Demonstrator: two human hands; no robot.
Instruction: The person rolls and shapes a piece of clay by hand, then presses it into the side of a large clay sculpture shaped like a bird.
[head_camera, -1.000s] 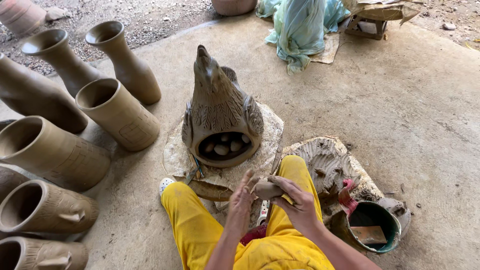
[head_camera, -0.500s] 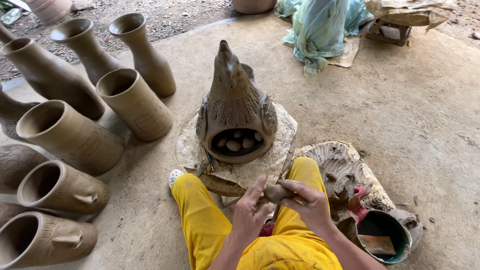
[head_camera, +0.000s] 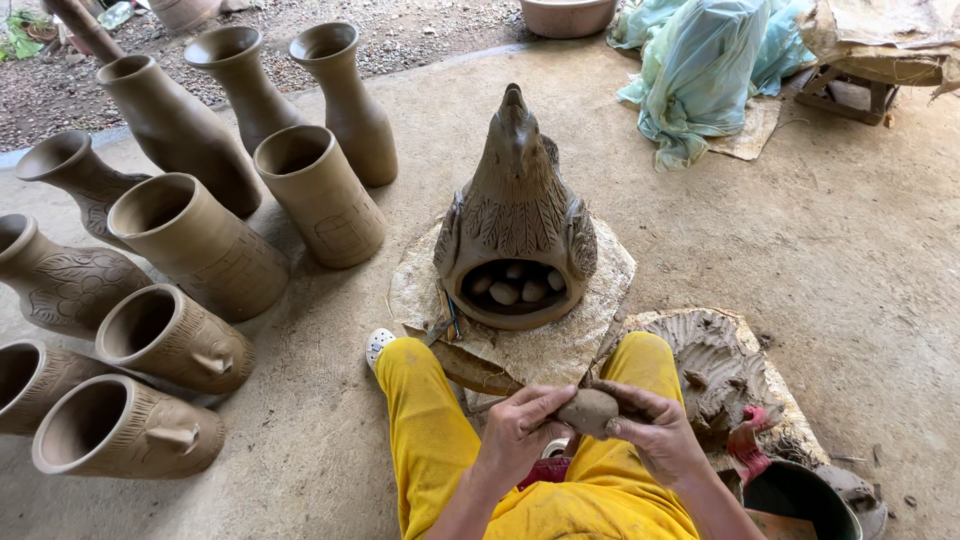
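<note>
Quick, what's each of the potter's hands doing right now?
Left hand: fingers curled against the clay lump, gripping it.
Right hand: fingers closed around the same lump from the other side.

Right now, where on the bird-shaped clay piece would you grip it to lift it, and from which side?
Probably low on the bird-shaped clay piece, both hands from left and right around the wide rounded body near its base. It tapers to a thin beak on top, a poor hold, and the front has an opening with small clay eggs inside, so keep it upright.
</note>
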